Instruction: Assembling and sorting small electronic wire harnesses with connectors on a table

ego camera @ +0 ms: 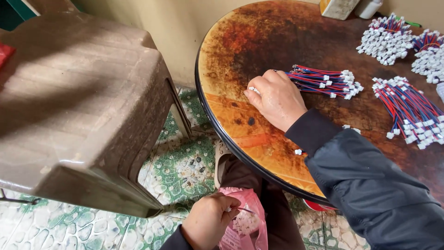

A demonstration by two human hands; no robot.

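Resting on the round table (240, 60), the right hand (276, 98) lies knuckles-up at the near end of a bundle of red-and-blue wires (323, 81). Its fingers are curled narrow, pinching 1 small white connector (253, 90) at the fingertips, just left of the bundle. Below the table edge, the left hand (208, 222) reaches into a pink plastic bag (245, 222) of small white connectors on the lap; its fingers are closed around something thin, though I cannot tell exactly what.

Right of the table's centre lie 1 more loose wire bundle (409, 111) and, toward the far edge, 2 heaps of finished leads (386, 39). A brown plastic stool (83, 106) stands left of the table.

Handling judgement: wires are light, limp and springy; they will splay if gripped mid-length. Best taken near the white plug ends. Connectors are tiny, hard, smooth and likely to slip, so a fingertip pinch suits.
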